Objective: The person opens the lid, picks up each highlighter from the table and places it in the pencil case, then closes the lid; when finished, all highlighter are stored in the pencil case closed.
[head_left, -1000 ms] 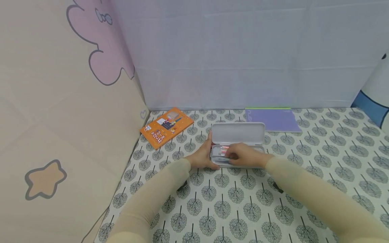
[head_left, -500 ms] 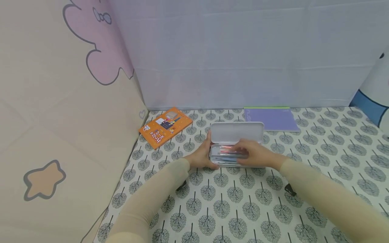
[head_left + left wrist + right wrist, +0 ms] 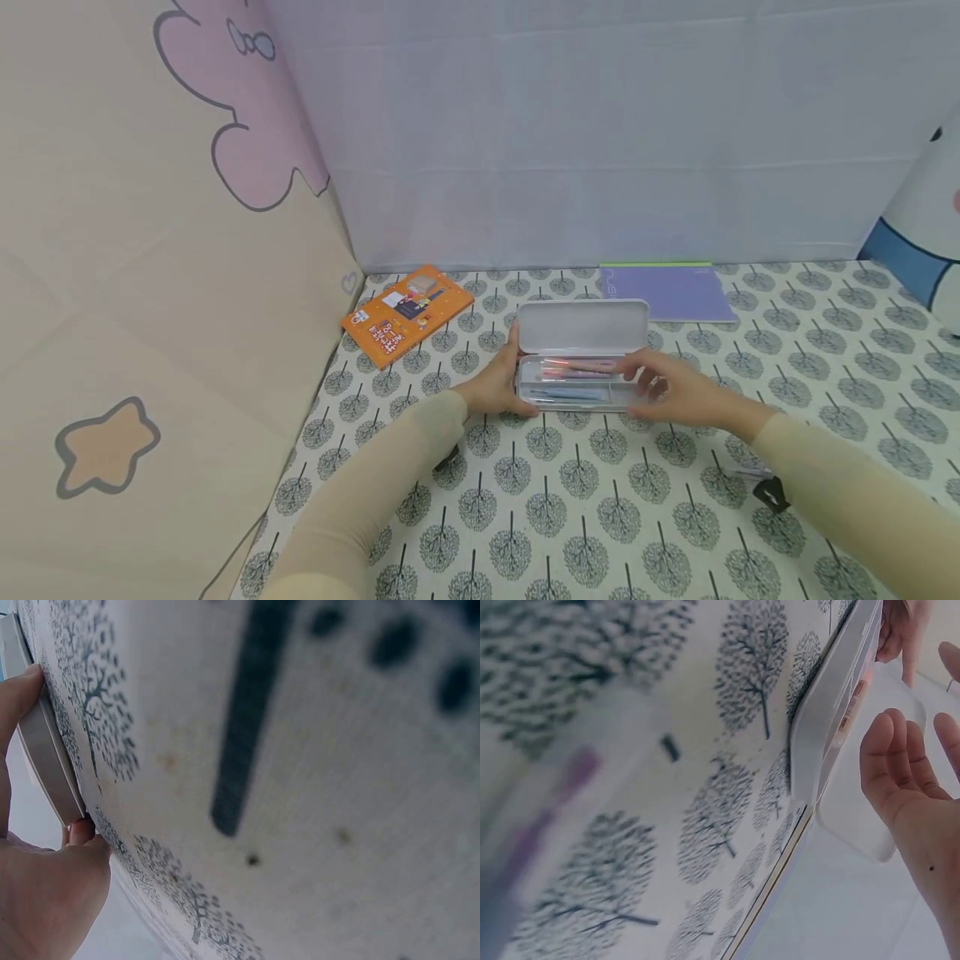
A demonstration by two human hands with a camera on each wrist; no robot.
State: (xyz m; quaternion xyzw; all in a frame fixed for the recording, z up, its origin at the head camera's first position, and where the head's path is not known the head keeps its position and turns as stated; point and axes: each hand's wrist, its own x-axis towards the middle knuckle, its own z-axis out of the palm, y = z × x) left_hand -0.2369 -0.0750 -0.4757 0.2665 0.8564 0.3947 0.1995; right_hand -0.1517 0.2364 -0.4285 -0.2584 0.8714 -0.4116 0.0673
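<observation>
A white pencil case [image 3: 581, 327] lies on the table with its lid raised at the back. Inside, orange and pink pens [image 3: 577, 368] are in the rear section and blue pens [image 3: 566, 392] in the front one. My left hand [image 3: 495, 385] grips the case's left end, thumb at the front corner and fingers at the back. At the right end is my right hand [image 3: 678, 392], thumb and fingers apart and softly bent, holding nothing. In the right wrist view this hand [image 3: 919, 802] appears beside the case [image 3: 817, 735].
An orange book [image 3: 408, 317] lies at the back left. Behind the case, to the right, is a purple notebook [image 3: 671, 293], partly covered by the lid. A blurred, pale, purple-striped object [image 3: 562, 787] shows close up in the right wrist view. A tree-print cloth [image 3: 585, 517] covers the table.
My right hand has moved right from over the pens to the case's right end, spreading its fingers and uncovering the pens. My left hand keeps its place at the left end.
</observation>
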